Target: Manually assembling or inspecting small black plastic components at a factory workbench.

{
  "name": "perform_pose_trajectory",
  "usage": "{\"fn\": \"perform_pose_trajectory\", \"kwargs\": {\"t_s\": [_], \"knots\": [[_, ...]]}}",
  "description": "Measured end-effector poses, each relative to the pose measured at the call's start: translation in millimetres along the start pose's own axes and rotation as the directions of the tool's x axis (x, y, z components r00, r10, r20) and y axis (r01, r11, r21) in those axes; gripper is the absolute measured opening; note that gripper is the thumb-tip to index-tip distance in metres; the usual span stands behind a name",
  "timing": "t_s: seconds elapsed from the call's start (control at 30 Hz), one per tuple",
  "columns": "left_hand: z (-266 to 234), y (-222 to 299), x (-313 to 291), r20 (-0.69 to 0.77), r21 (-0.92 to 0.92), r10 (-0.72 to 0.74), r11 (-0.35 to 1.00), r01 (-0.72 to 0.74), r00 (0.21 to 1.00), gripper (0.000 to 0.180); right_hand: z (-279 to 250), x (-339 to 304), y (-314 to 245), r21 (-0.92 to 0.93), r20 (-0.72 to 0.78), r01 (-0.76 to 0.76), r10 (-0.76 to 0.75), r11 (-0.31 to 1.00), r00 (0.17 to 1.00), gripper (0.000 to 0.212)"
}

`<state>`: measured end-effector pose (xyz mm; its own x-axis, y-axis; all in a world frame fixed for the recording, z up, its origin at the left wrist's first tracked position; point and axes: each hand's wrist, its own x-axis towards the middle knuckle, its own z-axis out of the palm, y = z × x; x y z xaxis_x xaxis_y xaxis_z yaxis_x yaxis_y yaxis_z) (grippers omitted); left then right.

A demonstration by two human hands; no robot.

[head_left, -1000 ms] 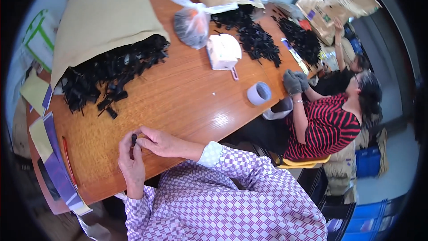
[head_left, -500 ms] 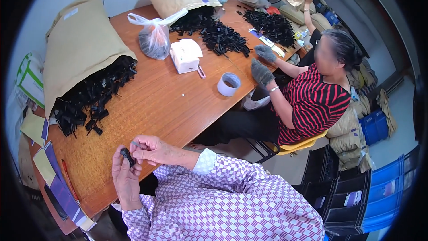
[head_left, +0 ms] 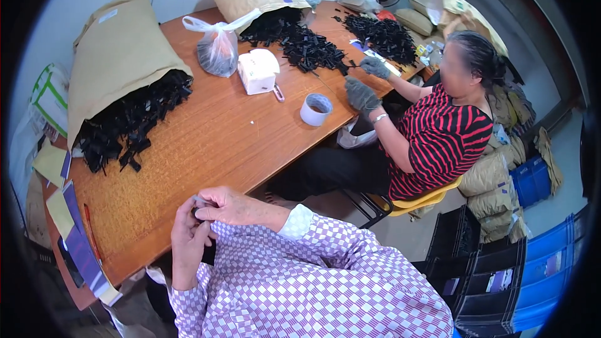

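Black part [head_left: 197, 211] sits at the fingertips where both hands meet, mostly hidden by them. From my end: left hand [head_left: 188, 238] is closed around it from the left, fingers curled. Right hand [head_left: 231, 205] comes in from the right, thumb and forefinger bunched at the same spot; can't tell if they clamp it too or just touch. Neither hand is nearer, both are on it. Long axis: can't read it, too little shows. I see the pair at the table's [head_left: 206, 144] near edge; height over the wood I can't judge. Room runs forward and to the right across the tabletop. Limits: brown paper sack [head_left: 125, 56] ahead left, with loose black pieces [head_left: 134, 126] at its mouth; red pen [head_left: 91, 233] out left; tape roll [head_left: 309, 114] well off to the right, and co-worker's gloved hand [head_left: 362, 95] beyond that.
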<state>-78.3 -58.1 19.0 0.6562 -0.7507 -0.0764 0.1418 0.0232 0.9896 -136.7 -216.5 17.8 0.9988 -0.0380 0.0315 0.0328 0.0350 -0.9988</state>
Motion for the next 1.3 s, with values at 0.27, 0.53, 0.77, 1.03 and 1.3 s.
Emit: {"fn": "perform_pose_trajectory", "kwargs": {"t_s": [0.27,0.53,0.77,1.03,1.3], "knots": [[9.8,3.3,-7.7,0.028,-0.058,0.154,0.987,-0.152,0.988,0.035,10.2,-32.7,-30.2,-0.057,-0.058,-0.110,0.106,0.992,0.993,0.021],[2.2,-3.7,-11.1,-0.030,0.027,0.110,0.994,-0.109,0.993,0.028,13.4,-19.3,-14.3,-0.261,0.003,-0.021,0.023,0.965,1.000,0.018],[-12.0,-2.6,-8.6,-0.156,0.128,0.095,0.989,-0.075,0.983,0.026,18.4,4.3,1.2,-0.292,0.067,-0.065,0.088,0.954,0.994,0.015],[-45.7,-1.9,11.1,-0.375,0.432,0.241,0.900,-0.061,0.895,0.030,43.4,64.6,4.8,-0.346,0.034,-0.007,0.020,0.938,0.999,0.012],[-93.2,-3.6,27.3,-0.587,0.138,0.148,0.987,-0.082,0.796,0.006,35.4,169.5,6.4,-0.685,0.110,0.188,-0.155,0.704,0.982,0.024]]}}
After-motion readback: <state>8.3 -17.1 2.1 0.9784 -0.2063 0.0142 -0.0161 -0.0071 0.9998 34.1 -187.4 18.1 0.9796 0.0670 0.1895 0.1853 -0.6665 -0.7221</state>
